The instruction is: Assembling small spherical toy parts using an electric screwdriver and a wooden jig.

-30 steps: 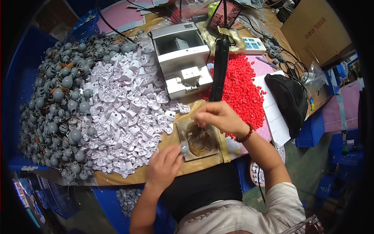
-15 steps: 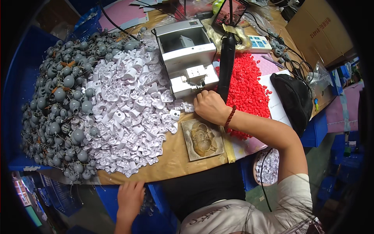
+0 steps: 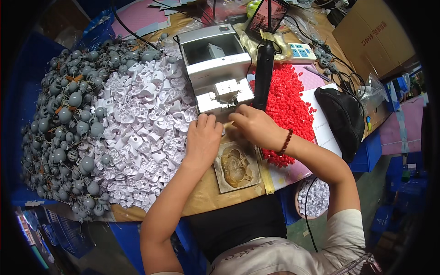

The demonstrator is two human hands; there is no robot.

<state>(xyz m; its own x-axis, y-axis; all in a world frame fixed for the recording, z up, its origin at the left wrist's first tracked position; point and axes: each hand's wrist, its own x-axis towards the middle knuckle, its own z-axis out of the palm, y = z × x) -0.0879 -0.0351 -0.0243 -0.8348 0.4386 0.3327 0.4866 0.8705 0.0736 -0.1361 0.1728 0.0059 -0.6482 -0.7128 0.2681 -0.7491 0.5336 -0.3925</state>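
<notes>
My left hand (image 3: 204,140) lies at the near front edge of a silver-grey bench machine (image 3: 215,64), beside the heap of white plastic parts (image 3: 142,137). Its fingers are bent and point away from me, and what lies under them is hidden. My right hand (image 3: 259,127), with a beaded bracelet at the wrist, is just right of it. Those fingers are curled together in front of the machine's white metal fixture (image 3: 227,94); anything between them is hidden. Close below both hands a square plate with a brownish moulded hollow (image 3: 237,169) rests on the table.
Grey round parts with thin wires (image 3: 68,133) pile up at the left. Small red parts (image 3: 288,114) heap at the right, behind a black upright bar (image 3: 263,73). Farther right lie a black pouch (image 3: 341,121), a power strip (image 3: 302,52) and a cardboard box (image 3: 373,41).
My left hand has moved up from below the table's front edge to the machine's front. The right hand stays near the machine, shifted slightly right and nearer. The whole view has shifted slightly.
</notes>
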